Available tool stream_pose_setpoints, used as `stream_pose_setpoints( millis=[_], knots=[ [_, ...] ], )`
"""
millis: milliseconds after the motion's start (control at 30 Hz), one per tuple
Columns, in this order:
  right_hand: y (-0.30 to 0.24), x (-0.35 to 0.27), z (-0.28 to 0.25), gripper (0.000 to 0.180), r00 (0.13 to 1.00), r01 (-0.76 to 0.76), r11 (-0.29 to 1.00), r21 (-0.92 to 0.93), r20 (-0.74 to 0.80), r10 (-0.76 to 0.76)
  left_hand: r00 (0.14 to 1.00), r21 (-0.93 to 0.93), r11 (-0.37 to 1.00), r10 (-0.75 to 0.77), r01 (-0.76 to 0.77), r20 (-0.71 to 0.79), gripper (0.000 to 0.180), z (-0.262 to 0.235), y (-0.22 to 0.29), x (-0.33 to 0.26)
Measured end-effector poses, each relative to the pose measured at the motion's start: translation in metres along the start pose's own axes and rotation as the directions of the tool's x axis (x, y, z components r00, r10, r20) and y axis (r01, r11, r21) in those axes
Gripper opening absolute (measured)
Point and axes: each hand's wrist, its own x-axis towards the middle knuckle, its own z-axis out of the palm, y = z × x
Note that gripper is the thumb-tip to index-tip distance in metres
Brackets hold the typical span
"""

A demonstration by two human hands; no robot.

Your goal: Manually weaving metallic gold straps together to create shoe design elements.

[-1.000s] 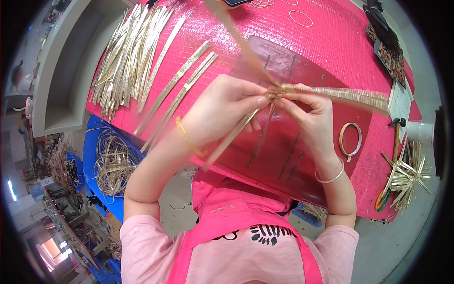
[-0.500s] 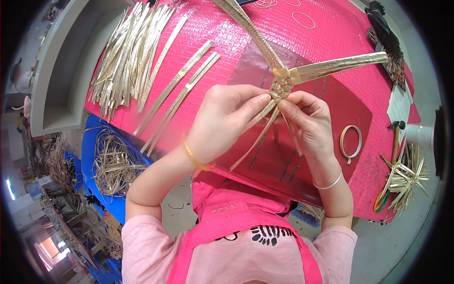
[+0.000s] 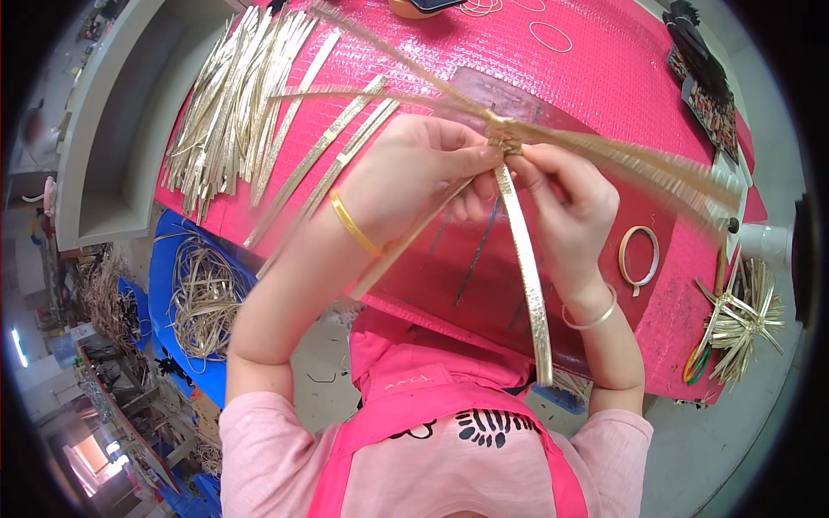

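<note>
My left hand (image 3: 432,160) and my right hand (image 3: 566,194) meet above the dark red mat, pinching a braided piece of gold strips (image 3: 504,138) between thumbs and fingers. Both hands are closed on it. From the braid, long gold strips fan out: some reach up and left, a blurred bundle sweeps right, and one flat gold strip (image 3: 525,268) hangs down between my wrists. Another strip slants down under my left forearm. Fingertips cover part of the woven knot.
A heap of loose gold strips (image 3: 237,104) lies at the far left, with a few single strips beside it. A roll of tape (image 3: 639,259) sits right on the mat. A hammer and a gold woven piece (image 3: 744,315) are at the right edge. A blue bin (image 3: 203,293) holds tangled strips.
The braid has been turned over in my hands and raised slightly. Strips have swung: one now hangs toward me, another points left, and the right bundle has dropped lower.
</note>
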Motion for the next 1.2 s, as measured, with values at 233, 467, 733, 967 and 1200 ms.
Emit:
stream_pose_setpoints(
  millis=[233,467,733,967,1200],
  knots=[
    [0.000,0.009,-0.012,0.016,0.824,-0.566,0.722,0.398,0.237,0.515,0.836,0.317,0.852,0.497,-0.417,-0.234,0.019,0.020,-0.026,0.011],
    [0.013,0.010,-0.027,0.019,0.671,-0.741,0.501,0.447,0.467,0.576,0.999,0.244,0.970,0.028,-0.020,-0.026,0.018,0.005,-0.002,0.007],
    [0.017,0.017,-0.024,0.021,0.754,-0.655,0.607,0.450,0.335,0.565,0.982,0.328,0.925,0.184,-0.189,0.048,0.011,0.019,-0.017,0.008],
    [0.009,0.011,-0.028,0.018,0.600,-0.784,0.546,0.295,0.589,0.542,0.962,0.453,0.872,0.256,-0.186,-0.098,0.012,0.012,-0.031,0.006],
    [0.018,0.002,-0.049,0.018,0.533,-0.834,0.455,0.314,0.673,0.513,0.996,0.317,0.948,0.061,-0.039,-0.062,0.018,0.022,-0.029,0.003]
  ],
)
